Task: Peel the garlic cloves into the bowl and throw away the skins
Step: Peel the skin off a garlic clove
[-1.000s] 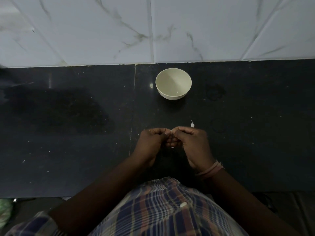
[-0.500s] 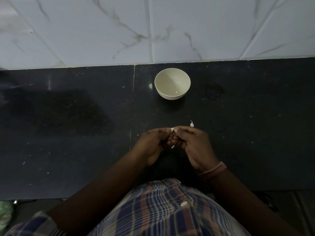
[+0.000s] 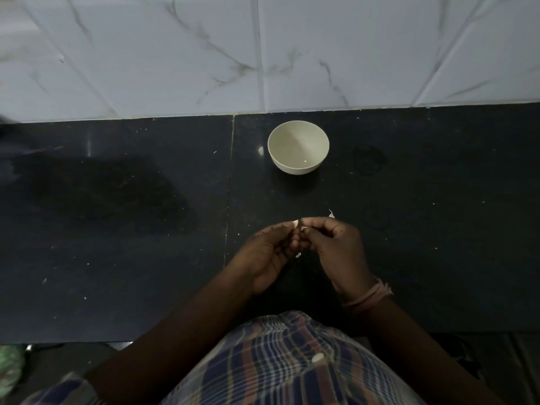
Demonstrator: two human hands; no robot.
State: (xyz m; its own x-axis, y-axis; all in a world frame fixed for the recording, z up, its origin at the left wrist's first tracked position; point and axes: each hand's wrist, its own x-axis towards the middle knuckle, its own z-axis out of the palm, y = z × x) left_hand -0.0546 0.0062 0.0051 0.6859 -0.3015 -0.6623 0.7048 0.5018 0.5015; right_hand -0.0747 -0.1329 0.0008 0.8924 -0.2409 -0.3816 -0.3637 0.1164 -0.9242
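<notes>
Head view: both hands meet low over the dark counter [image 3: 117, 229], working one garlic clove [image 3: 295, 223] between the fingertips.
Left grip: the left hand [image 3: 263, 255] has its fingers curled under the clove, and the thumb and forefinger appear to pinch its near side; the palm now faces more upward than a second ago.
Right grip: the right hand [image 3: 336, 244] pinches the clove's other side with bent fingers, knuckles up; a band [image 3: 368, 296] sits on its wrist.
Change: a pale tip of clove or skin now shows above the fingertips, where a second ago almost nothing pale showed there. Whether it is bare flesh or lifted skin is too small to tell.
Meaning: my reading is that the skin is starting to come away, so peeling of this clove is under way but not finished.
Skin scraps: one flake [image 3: 298, 255] shows just below the fingertips, another flake [image 3: 331, 213] lies on the counter just beyond the right hand.
Bowl: the cream bowl [image 3: 298, 147] stands well beyond the hands, near the marble-tiled wall [image 3: 350, 54], and looks empty of cloves.
Remaining: clove into the bowl, and the skins to gather and discard.
</notes>
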